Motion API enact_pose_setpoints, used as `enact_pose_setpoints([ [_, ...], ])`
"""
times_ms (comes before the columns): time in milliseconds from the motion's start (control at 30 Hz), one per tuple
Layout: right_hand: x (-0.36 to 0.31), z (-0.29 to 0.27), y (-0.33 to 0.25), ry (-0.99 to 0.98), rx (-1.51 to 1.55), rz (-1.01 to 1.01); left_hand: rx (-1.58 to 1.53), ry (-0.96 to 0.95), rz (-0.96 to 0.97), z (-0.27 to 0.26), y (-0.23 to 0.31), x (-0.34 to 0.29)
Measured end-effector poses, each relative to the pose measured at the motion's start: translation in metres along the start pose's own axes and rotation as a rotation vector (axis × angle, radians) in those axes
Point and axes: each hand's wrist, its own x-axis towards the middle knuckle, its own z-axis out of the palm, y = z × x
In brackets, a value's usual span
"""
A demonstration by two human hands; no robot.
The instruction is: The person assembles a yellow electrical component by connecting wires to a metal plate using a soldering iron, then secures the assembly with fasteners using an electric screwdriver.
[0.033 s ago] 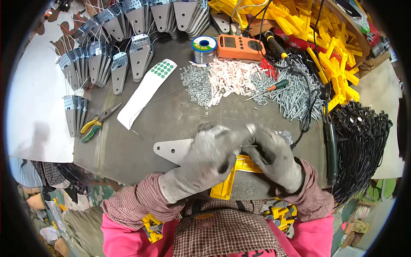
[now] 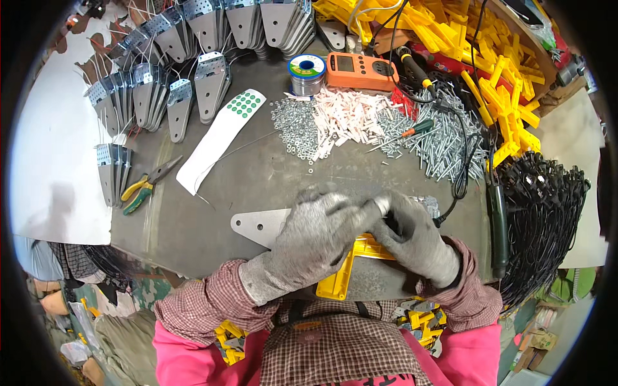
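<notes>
Both my hands wear grey work gloves and meet above a yellow plastic frame [image 2: 336, 281] at the table's near edge. My left hand [image 2: 314, 239] is closed, its fingers bent and pressed together beside the right fingertips. It covers part of a flat grey metal plate [image 2: 261, 225] with two holes, whose rounded end sticks out to the left. Opposite it, my right hand [image 2: 415, 238] is also closed, thumb and fingers curled toward the left hand. Whatever is pinched between the fingers is too small or hidden to name.
Behind lie piles of nuts [image 2: 295, 125], pale plastic pieces [image 2: 344, 119] and screws [image 2: 444, 138], with a solder spool [image 2: 307, 76] and an orange meter [image 2: 362, 71]. Pliers [image 2: 148, 186] and a sticker sheet [image 2: 219, 141] lie left. Black cables [image 2: 541, 219] hang right.
My right hand has shifted slightly to the right and its fingers have drawn together with the left ones. The left hand stays nearly in place, its blur gone.
</notes>
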Motion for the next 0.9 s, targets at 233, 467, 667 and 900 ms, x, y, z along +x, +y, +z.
enact_pose_setpoints([
  [233, 0.009, 0.0, -0.003, 0.086, -0.12, -0.178, -0.285, 0.203, -0.136, 0.01, -0.003, -0.003],
  [467, 0.015, 0.003, 0.009, 0.025, 0.326, 0.073, 0.151, -0.032, 0.054, -0.037, 0.017, -0.001],
  [667, 0.012, 0.001, 0.018, 0.021, 0.19, -0.032, 0.359, -0.175, 0.176, -0.022, 0.021, -0.006],
  [900, 0.009, 0.005, 0.019, 0.039, 0.192, -0.133, 0.609, -0.374, 0.014, -0.002, 0.037, -0.007],
])
